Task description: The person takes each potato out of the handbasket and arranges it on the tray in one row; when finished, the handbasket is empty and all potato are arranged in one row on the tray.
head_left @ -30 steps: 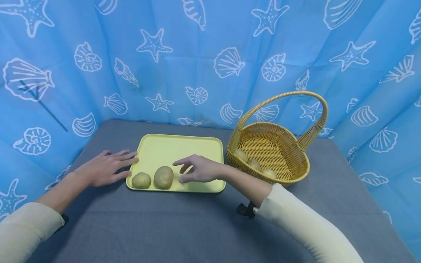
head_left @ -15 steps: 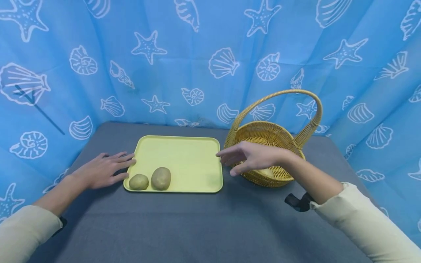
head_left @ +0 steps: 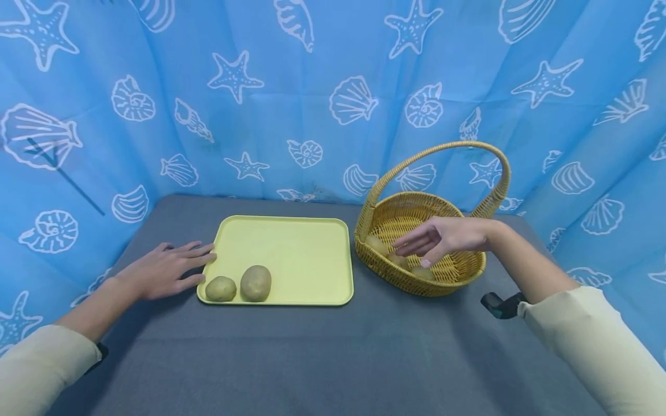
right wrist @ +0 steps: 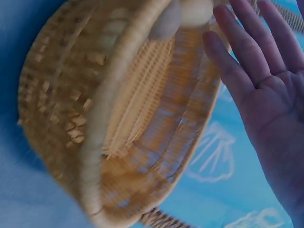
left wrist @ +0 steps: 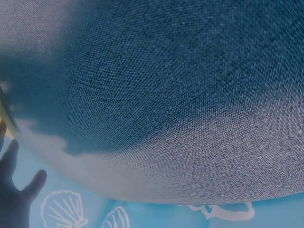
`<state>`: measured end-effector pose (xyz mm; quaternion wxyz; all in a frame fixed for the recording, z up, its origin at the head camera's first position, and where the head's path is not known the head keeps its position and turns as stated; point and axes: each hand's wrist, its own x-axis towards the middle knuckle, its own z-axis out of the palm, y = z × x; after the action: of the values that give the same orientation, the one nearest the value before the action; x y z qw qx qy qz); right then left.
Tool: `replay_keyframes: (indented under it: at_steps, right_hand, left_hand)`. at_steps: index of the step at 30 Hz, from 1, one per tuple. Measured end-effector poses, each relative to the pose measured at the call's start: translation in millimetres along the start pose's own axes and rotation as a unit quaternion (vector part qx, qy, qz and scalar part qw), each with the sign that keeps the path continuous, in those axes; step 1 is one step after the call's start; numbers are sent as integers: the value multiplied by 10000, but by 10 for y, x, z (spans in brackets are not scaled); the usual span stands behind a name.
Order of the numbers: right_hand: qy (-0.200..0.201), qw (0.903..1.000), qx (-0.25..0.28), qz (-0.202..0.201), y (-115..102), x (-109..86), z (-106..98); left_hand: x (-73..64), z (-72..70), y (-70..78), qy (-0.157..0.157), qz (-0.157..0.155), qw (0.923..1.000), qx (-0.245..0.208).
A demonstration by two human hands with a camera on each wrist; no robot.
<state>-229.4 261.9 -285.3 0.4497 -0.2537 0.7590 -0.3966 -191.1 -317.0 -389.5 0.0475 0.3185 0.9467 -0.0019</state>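
Two potatoes, a smaller one (head_left: 221,288) and a larger one (head_left: 256,283), lie side by side at the front left of a yellow tray (head_left: 296,254). At the tray's left edge my left hand (head_left: 161,270) spreads its fingers, tips right at the rim. My right hand (head_left: 442,238) hovers over the wicker basket (head_left: 473,271), fingers extended and holding nothing. Several potatoes (head_left: 376,245) lie inside along the basket's near left wall, partly behind my fingers. In the right wrist view the open palm (right wrist: 280,99) is beside the basket rim (right wrist: 92,137).
A tall arched handle (head_left: 442,151) rises over the basket. The grey cloth (head_left: 291,358) covers the table, and a blue curtain (head_left: 291,115) with shells and starfish hangs behind it and at both sides.
My right hand has moved right, from beside the larger potato on the tray to above the basket. The left hand has stayed at the tray's edge, and the potatoes lie as before.
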Motion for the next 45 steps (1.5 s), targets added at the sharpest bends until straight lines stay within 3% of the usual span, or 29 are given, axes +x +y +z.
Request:
replay_keyframes:
  at_steps: [11, 22, 28, 34, 45]
  right_hand:
    - [-149, 9949, -14, 996, 308, -71, -204]
    - [-346, 9833, -778, 1606, 372, 16, -225]
    - [-362, 9808, -343, 1886, 354, 81, -196]
    - [-151, 9815, -55, 1907, 348, 131, -144]
    - [38, 9882, -573, 1417, 244, 67, -149]
  left_hand:
    - [10, 1, -6, -36, -29, 10000, -33]
    - [0, -2, -18, 1, 6, 10000, -63]
    - [3, -4, -17, -28, 41, 10000, -61]
    - [-9, -20, -9, -11, 44, 10000, -76]
    - [-15, -14, -19, 42, 96, 9999, -64]
